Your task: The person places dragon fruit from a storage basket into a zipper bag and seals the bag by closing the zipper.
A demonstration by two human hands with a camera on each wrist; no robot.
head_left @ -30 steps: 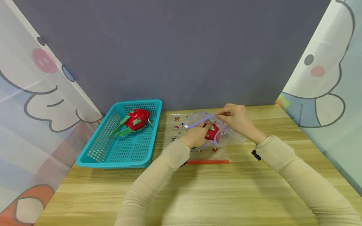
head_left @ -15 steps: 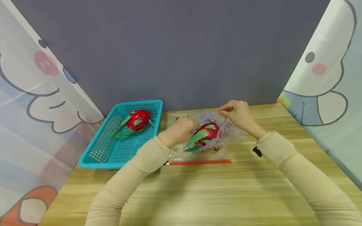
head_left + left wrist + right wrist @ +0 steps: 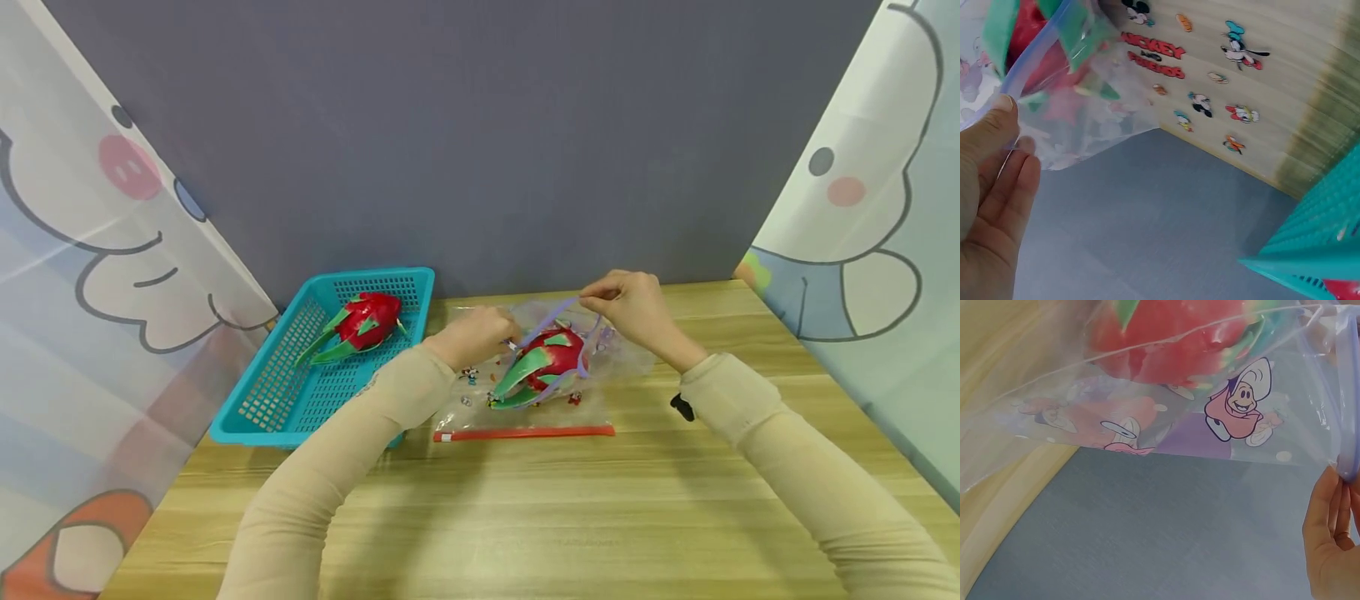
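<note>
The head view shows both hands at a clear zip bag (image 3: 558,367) on the desk (image 3: 525,500), a dragon fruit (image 3: 543,362) half inside. The right hand (image 3: 626,304) pinches the purple zip edge (image 3: 1347,394); the left hand (image 3: 480,333) pinches the other side. Only the left wrist view shows the cartoon prints on a 2nd bag (image 3: 1210,87). Since 1 second ago, the left hand has left the fruit. Another fruit (image 3: 360,321) lies in the basket (image 3: 262,417).

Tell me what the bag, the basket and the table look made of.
Bag: thin clear plastic film, glossy, printed with cartoons; the fruit shows through.
Basket: rigid teal plastic, judging by its moulded grid of holes.
Table: wood or wood-look laminate; pale grain lines, matte.
</note>
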